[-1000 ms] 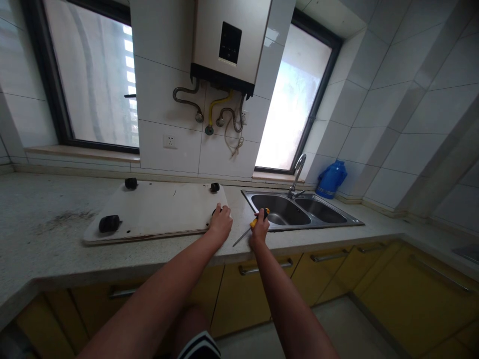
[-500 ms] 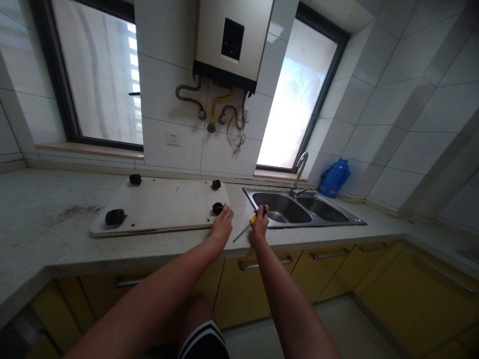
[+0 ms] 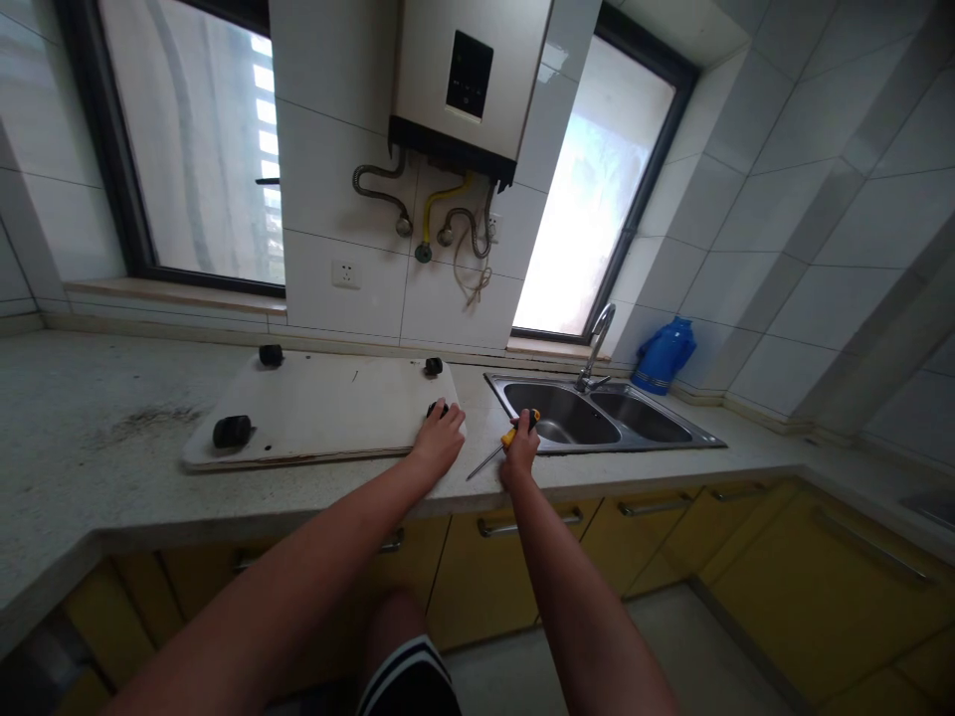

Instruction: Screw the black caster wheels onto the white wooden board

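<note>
— What's over there?
— From the left, the worktop (image 3: 96, 393) with a dark smudge (image 3: 160, 420); then the white board (image 3: 335, 408), lying flat on it, black casters (image 3: 232, 432) standing up at its corners; the left hand (image 3: 440, 438) bends over the near right one, hiding most of it; I can't tell whether it grips or merely rests.
— And the right hand (image 3: 520, 454)?
— Closed round the handle of a screwdriver (image 3: 508, 438), just off the board's right end, tip pointing down and leftward; a careless swing could jab those left fingers; a hard push might slide the board.
— Anything in the way?
— The sink (image 3: 574, 426), just beyond that handle; a loosened grip could drop the tool in; farther right, the tap (image 3: 597, 345) and blue jug (image 3: 664, 355), both well apart from the hands.
</note>
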The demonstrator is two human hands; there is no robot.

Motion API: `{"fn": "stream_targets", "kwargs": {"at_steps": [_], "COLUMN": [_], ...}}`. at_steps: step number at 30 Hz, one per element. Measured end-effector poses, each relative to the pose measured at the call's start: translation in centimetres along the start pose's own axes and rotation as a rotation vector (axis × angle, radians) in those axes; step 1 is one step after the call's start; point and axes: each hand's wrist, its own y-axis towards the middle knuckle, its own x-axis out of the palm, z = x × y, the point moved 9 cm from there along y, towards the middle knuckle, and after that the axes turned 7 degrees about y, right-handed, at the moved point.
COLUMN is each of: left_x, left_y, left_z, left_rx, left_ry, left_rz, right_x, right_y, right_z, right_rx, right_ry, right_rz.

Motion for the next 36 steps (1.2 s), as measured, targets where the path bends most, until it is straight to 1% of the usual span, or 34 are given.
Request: {"fn": "stream_targets", "kwargs": {"at_steps": [4, 8, 12, 16, 22, 29, 33, 36], "left_x": [-0.4, -0.8, -1.2, -1.1, -0.5, -0.9, -0.5, -0.7], "left_y": [1.0, 0.5, -0.3, -0.3, 0.2, 0.4, 1.4, 2.0], "left_z": [-1.1, -1.4, -1.8, -2.4, -2.5, -3.2, -2.9, -2.6], "left_rx": [0.023, 0.039, -0.014, -0.054, -0.035, -0.055, -0.047, -0.040], "left_ry": [-0.025, -0.048, -0.077, -0.104, -0.123, -0.121, -0.117, -0.124], "left_rz": [-0.016, -0.013, -0.006, -0.012, -0.038, -0.055, -0.095, -0.115], "right_x": [-0.5, -0.6, -0.5, -0.5, -0.5, -0.3, -0.3, -0.3], "right_y": [-0.2, -0.4, -0.6, -0.7, -1.0, -1.1, -1.0, -1.2], "right_z": [-0.1, -0.2, -0.4, -0.5, -0.5, -0.6, -0.5, -0.6], "right_rx": [0.018, 0.030, 0.042, 0.064, 0.079, 0.095, 0.095, 0.099], "right_ry": [0.006, 0.012, 0.021, 0.043, 0.075, 0.084, 0.084, 0.095], "right_rz": [0.066, 0.087, 0.082, 0.079, 0.084, 0.080, 0.079, 0.083]}}
